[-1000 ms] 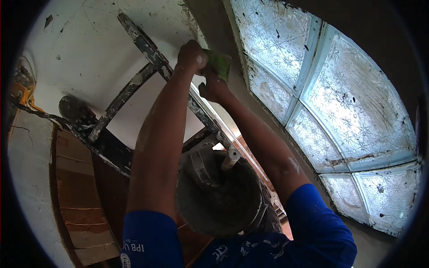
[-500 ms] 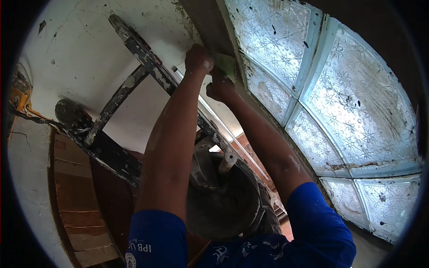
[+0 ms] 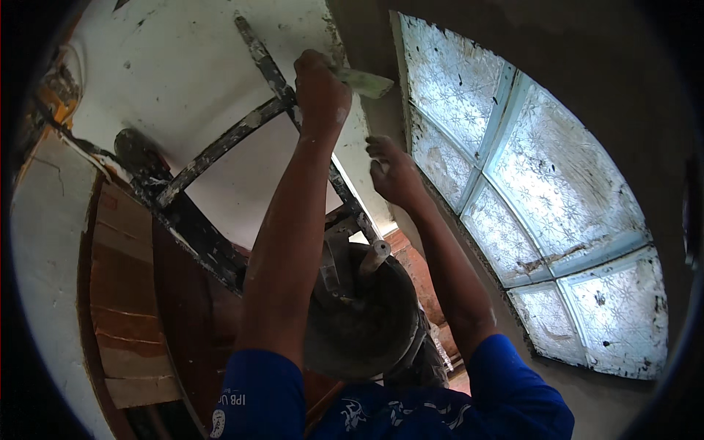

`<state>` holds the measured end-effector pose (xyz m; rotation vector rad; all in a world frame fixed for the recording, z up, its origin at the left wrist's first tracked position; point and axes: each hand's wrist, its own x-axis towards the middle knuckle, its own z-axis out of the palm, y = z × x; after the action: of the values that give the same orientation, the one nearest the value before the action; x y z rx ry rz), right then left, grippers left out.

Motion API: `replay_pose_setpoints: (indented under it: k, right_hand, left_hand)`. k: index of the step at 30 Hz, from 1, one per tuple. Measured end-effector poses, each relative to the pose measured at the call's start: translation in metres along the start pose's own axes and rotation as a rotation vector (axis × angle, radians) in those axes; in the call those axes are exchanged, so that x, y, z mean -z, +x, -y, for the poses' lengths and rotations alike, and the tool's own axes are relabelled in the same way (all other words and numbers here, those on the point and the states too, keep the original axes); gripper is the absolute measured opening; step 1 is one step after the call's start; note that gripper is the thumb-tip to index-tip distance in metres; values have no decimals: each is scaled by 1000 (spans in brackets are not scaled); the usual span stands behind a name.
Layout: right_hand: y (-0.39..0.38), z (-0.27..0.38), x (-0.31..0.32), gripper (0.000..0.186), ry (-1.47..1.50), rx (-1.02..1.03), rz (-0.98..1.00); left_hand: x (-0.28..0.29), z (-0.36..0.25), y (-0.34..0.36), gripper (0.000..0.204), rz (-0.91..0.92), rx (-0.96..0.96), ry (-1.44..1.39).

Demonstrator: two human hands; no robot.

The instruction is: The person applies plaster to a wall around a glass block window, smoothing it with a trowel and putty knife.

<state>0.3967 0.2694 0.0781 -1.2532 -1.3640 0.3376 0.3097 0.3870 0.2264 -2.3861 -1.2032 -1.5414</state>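
Observation:
My left hand (image 3: 323,92) is closed round one end of a flat pale-green piece (image 3: 370,83), its free end pointing right at the grey strip of wall (image 3: 378,44) beside the window. What kind of tool it is I cannot make out. Lower and to the right, my right hand (image 3: 397,174) is raised before the same wall, with its fingers loosely bent and apart; nothing shows in it. Between my forearms sits a dark round bucket (image 3: 396,334), and in it rests a trowel with a worn round handle (image 3: 375,257).
A black, paint-spattered frame with a crossbar (image 3: 220,150) leans across the left, behind my left arm. Patterned glass panes in a pale window frame (image 3: 513,176) fill the right. Brown boards (image 3: 132,315) stand at lower left, below orange and dark cables (image 3: 62,95).
My hands, close together before, are now apart. The left has risen with the green piece, which shows more fully; the right has moved down and right, its fingers loosened. The view has shifted.

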Motion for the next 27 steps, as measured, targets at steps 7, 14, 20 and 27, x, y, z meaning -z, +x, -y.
replay_pose_setpoints:
  k: [7,14,20,27]
  right_hand:
    - [-88,83,59,35,-52,-136,-131]
    - [-128,104,24,28,-485,191,439]
    - [-151,107,2,27,-864,406,419]
    - [-152,88,-19,16,-1033,473,693]
  left_hand:
    - [116,-50,-5,22,-257,-97,-98]
    - [256,-15,-134,23,-163,227,-686]
    - [311,56,-294,18,-255,479,-1100]
    - [327,69,-342,20,-211,642,-1040]
